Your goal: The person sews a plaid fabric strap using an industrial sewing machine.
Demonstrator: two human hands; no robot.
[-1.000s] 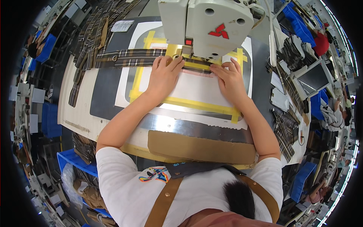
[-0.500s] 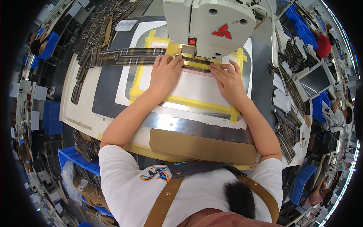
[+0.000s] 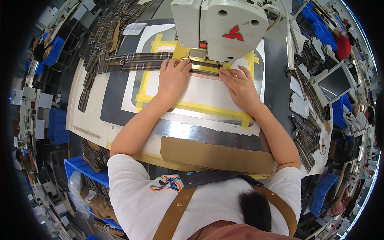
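A plaid fabric strap (image 3: pixel 140 56) in dark grey, brown and white runs from the left to beneath the head of a white sewing machine (image 3: pixel 234 24). My left hand (image 3: pixel 174 80) has its fingers bent and pressed on the strap, beside a metal ring (image 3: pixel 185 59) left of the machine's clamp (image 3: pixel 199 54). On the clamp's other side, my right hand (image 3: pixel 242 88) pinches the strap's right end between thumb and forefinger, its other fingers raised. Under the strap lies a white sheet (image 3: pixel 200 91) framed with yellow tape (image 3: pixel 200 110). The needle area is hidden by the machine head.
More plaid straps (image 3: pixel 96 50) are heaped at the table's left. A brown cardboard strip (image 3: pixel 216 155) lies along the near edge. At the right are a monitor (image 3: pixel 333 85), papers (image 3: pixel 297 105) and plaid pieces (image 3: pixel 304 140). A blue bin (image 3: pixel 86 170) stands below the left.
The picture has shifted slightly. Both hands stay on the strap beside the clamp, with hardly any movement relative to the machine.
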